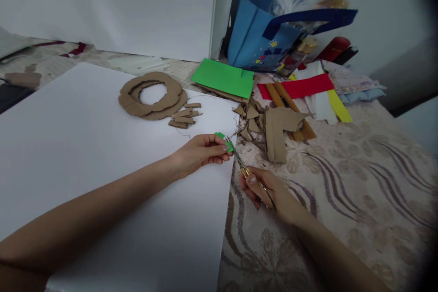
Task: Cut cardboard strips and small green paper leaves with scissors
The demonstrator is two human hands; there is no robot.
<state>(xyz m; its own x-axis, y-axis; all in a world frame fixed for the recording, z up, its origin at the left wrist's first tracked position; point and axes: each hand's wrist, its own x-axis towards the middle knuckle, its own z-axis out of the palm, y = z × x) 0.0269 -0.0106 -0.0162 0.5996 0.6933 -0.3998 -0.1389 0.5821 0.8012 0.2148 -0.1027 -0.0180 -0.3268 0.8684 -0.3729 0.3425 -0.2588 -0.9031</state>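
lying partly over a patterned tablecloth (342,219), a large white sheet (119,219) is crossed by the left arm. a small piece of green paper (229,147) is pinched between the thumb and fingers of the left hand (210,150), over the sheet's right edge. the handles of the scissors (239,159) are clasped in the right hand (262,187), and the blade tips are held at the green piece; whether it is being cut cannot be told.

the space beyond is crowded. a pencilled outline is partly covered by cardboard strips (181,119), beside which two cardboard rings (173,89) are stacked. cardboard scraps (252,112) and a bigger cardboard piece (274,139) are heaped near the scissors, with wooden strips (305,133) partly hidden under the bigger piece. farther back, green sheets (224,77) are piled, a red strip (301,86) is laid over white paper (320,106), and the corner is filled by a blue bag (253,32).
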